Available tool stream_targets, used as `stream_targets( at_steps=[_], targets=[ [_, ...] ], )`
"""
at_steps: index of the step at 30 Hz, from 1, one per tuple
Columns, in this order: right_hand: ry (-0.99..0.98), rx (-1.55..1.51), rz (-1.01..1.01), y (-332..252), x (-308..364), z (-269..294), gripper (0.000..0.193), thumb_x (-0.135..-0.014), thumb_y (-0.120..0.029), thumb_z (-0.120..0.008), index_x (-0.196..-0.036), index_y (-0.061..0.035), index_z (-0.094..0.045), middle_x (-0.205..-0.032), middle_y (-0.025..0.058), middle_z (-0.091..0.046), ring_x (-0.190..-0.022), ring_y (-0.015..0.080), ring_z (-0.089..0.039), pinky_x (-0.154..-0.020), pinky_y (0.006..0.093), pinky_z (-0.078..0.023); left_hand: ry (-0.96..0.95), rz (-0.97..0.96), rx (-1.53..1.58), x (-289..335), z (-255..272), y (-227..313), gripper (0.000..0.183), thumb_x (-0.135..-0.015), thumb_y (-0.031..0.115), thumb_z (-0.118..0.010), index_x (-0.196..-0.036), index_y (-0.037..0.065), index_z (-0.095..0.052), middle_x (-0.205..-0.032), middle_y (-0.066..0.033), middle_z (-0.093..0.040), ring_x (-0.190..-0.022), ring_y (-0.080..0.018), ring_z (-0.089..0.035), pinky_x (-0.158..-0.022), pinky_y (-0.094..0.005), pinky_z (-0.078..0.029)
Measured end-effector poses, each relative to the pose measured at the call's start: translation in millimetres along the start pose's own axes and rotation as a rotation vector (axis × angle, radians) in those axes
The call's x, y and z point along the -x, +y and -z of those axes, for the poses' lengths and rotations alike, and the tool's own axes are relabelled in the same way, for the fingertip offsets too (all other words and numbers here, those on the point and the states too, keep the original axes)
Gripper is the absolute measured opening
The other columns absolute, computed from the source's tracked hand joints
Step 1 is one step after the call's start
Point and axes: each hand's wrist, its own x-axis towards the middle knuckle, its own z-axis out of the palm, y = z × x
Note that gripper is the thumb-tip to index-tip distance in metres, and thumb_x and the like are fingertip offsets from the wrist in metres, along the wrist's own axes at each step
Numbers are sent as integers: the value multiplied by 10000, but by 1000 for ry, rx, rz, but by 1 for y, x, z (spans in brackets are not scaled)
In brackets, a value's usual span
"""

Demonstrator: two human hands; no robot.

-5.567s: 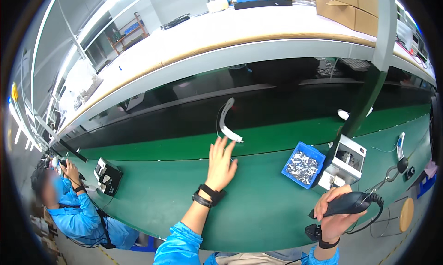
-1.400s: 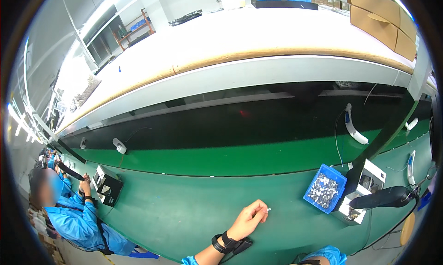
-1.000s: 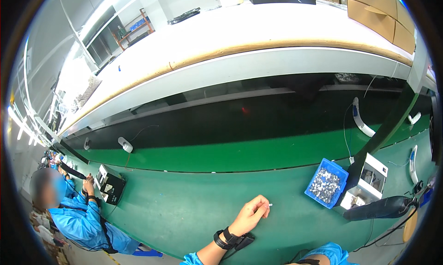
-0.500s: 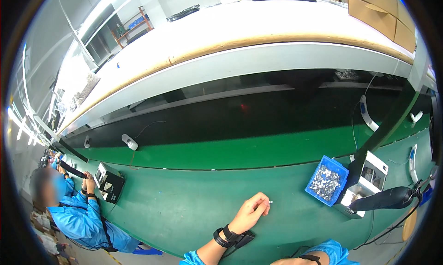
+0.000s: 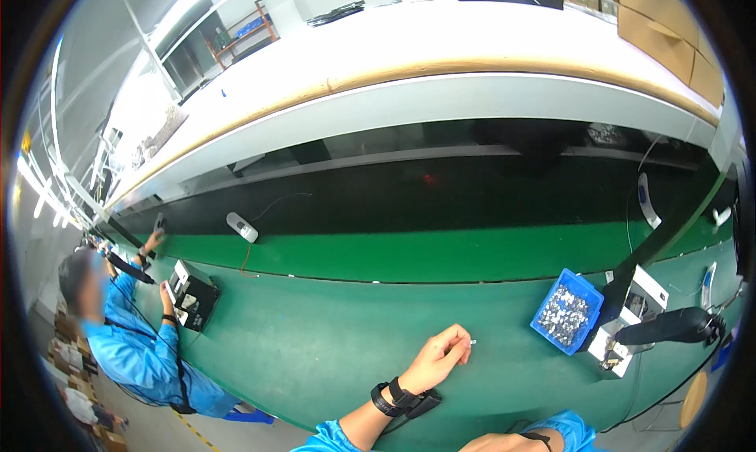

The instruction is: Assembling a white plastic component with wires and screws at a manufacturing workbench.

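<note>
My left hand (image 5: 439, 353) is over the green table (image 5: 315, 350), its fingers pinched together on a small, pale metal-looking piece (image 5: 472, 342). Only one end of the piece sticks out past the fingertips. By that wrist, a black box-shaped device (image 5: 425, 405) with a cable lies on the table. My right hand (image 5: 498, 443) is low at the bottom edge of the picture; its fingers are cut off from view. To the right, a blue bin (image 5: 540, 324) holds many small silvery parts (image 5: 565, 316).
A machine with a white top (image 5: 614, 357) and a black arm (image 5: 669, 326) stand right of the bin. A green conveyor belt (image 5: 409, 255) runs behind the table. At the left a co-worker (image 5: 134, 350) in blue sits beside a black box-like machine (image 5: 197, 302).
The whole view has swung slightly, so most things sit further right in the picture. The co-worker has stretched one hand toward a device on the belt. My left hand keeps its pinch.
</note>
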Motion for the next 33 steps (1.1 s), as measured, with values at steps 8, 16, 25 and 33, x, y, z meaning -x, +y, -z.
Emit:
stream_targets(
  at_steps=[8, 16, 25, 33],
  targets=[
    [-51, 5, -101, 17, -6, -14, 466, -1049, -290, -604, -991, 161, -709, -905, 252, -754, -754, 371, -768, -644, 412, -639, -28, -62, -75, -4, 3, -1, 170, -1132, 168, -512, -1012, 54, -553, -798, 5, -573, -740, -79, -525, -676, -267, -459],
    [57, 245, -206, 12, -3, -11, 505, -1112, -412, -556, -1037, 70, -689, -877, 158, -749, -728, 250, -736, -639, 351, -583, -18, -69, 7, -2, -1, 0, 146, -1123, 152, -511, -1023, 56, -553, -806, 5, -566, -744, -85, -531, -688, -263, -466],
    [646, 571, -402, 43, 32, 40, 304, -1117, -226, -494, -1060, 47, -614, -825, 130, -683, -630, 221, -669, -619, 324, -572, 34, -107, 81, -6, 7, -7, 122, -1118, 129, -512, -1030, 58, -558, -818, 17, -569, -752, -71, -540, -680, -250, -458],
    [692, 779, -857, 80, 117, 77, 171, -1037, -63, -612, -1195, 4, -602, -1043, 50, -627, -932, 119, -620, -695, 253, -544, 105, -128, 85, -2, 9, -1, 127, -1115, 129, -516, -1022, 56, -562, -821, 10, -581, -750, -77, -555, -666, -252, -457]
  ],
)
